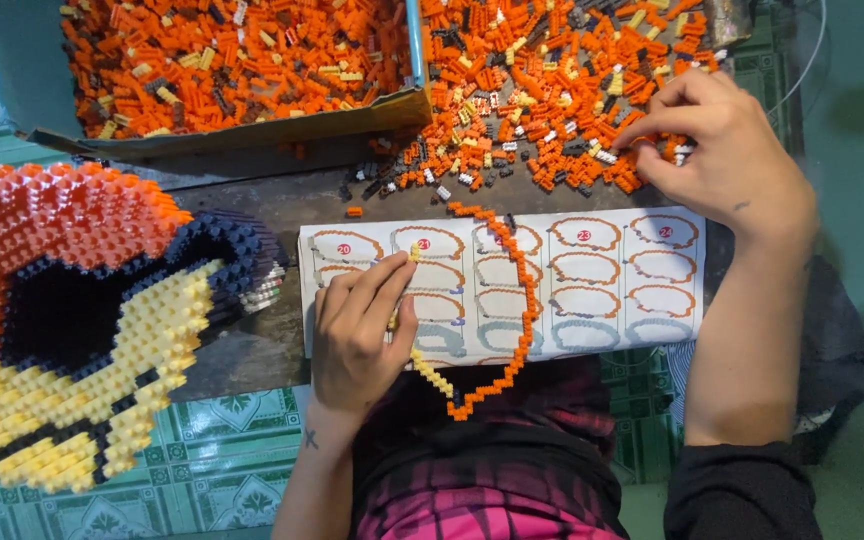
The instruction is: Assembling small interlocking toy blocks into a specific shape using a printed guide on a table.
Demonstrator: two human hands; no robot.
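Near the centre of the frame, the person's left hand (357,325) rests on a printed instruction sheet (592,280), its fingers curled around a thin chain of bricks (524,300). This chain is mostly orange, with a short yellow stretch by the hand; it runs in a curve from the top of the sheet down to its lower edge, lying flat on the paper. Pinched between the thumb and forefinger is what looks like a small yellow brick, though it is too small to be sure.

At the upper right, the right hand (717,150) reaches into a loose pile of small bricks (542,80), mostly orange with some black, white and yellow. Its fingertips are drawn together on the pile's edge; whether they hold a piece cannot be told.

Along the upper left sits a cardboard box (232,135) filled with more orange bricks. Filling the left side is a large built model (72,320), layered in orange, dark blue, black and yellow. Everything rests on a dark wooden board (252,200) above a green patterned floor (222,470).
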